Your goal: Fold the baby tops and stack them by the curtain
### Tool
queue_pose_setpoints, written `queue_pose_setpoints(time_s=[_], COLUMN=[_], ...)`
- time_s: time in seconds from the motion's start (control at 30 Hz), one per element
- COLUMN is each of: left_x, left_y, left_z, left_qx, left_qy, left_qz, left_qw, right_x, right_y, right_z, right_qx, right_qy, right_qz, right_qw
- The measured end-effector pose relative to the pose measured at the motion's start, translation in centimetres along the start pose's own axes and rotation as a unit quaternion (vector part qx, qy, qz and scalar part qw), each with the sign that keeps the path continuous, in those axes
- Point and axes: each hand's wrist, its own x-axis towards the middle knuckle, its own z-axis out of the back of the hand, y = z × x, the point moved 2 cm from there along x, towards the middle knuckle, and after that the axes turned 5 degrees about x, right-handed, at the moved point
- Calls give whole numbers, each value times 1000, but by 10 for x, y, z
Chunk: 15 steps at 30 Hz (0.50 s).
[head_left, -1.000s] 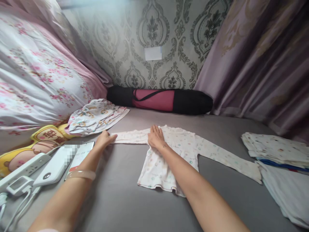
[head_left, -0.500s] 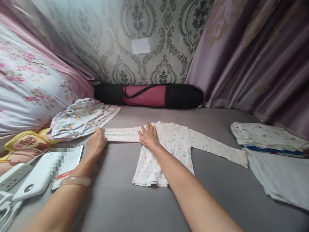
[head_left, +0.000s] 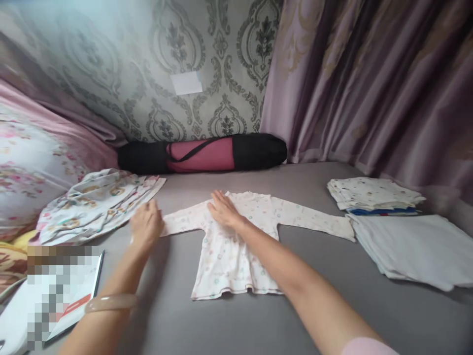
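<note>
A small white long-sleeved shirt [head_left: 218, 271] with a fine coloured print is spread on the grey sheet, both sleeves out sideways. My right hand [head_left: 223, 209] rests flat on its upper left chest near the shoulder, fingers stretched out. At the end of the left sleeve is my left hand [head_left: 147, 222], slightly blurred, with a bangle [head_left: 111, 302] on that forearm. Its fingers look bent, but whether they grip the cuff does not show. The right sleeve [head_left: 314, 217] slopes towards the folded clothes.
Folded clothes [head_left: 373, 192] and a pale folded cloth [head_left: 417, 246] lie at right. Crumpled printed clothing [head_left: 92, 202] and a tablet-like device [head_left: 74, 305] are at left. A black-and-pink bag [head_left: 203, 155] lies along the patterned wall.
The left sleeve, pulled straight and taut before, now slopes down more loosely. My left hand has shifted at its cuff. My right hand stays on the shirt; the view has turned right.
</note>
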Motion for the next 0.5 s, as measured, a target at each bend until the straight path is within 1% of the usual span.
queue_pose_setpoints(time_s=[0.07, 0.13, 0.2, 0.23, 0.27, 0.3, 0.37, 0.43, 0.5], left_x=[3, 4, 3, 2, 1, 0, -2, -2, -2], left_y=[-38, -78, -114, -129, -141, -150, -158, -159, -157], left_z=[1, -4, -13, -18, -23, -29, -38, -44, -44], left_qx=[-90, -180, -237, -242, -237, -223, -192, -171, -161], left_qy=[9, 31, 38, 42, 48, 57, 77, 95, 112], left_qz=[-111, -213, -282, -302, -309, -309, -299, -297, -299], left_qw=[990, 960, 929, 921, 920, 923, 932, 934, 934], right_x=[-16, -34, -48, -52, -56, -59, -61, -61, -59], right_y=[-20, -43, -64, -74, -82, -89, -99, -104, -106], right_z=[20, 35, 46, 49, 50, 51, 49, 46, 45], right_qx=[-38, -86, -131, -149, -164, -175, -188, -190, -179], right_qy=[-44, -60, -69, -72, -72, -71, -67, -71, -81], right_qz=[-18, -69, -105, -114, -118, -118, -111, -103, -96], right_qw=[998, 992, 983, 980, 977, 975, 974, 974, 976])
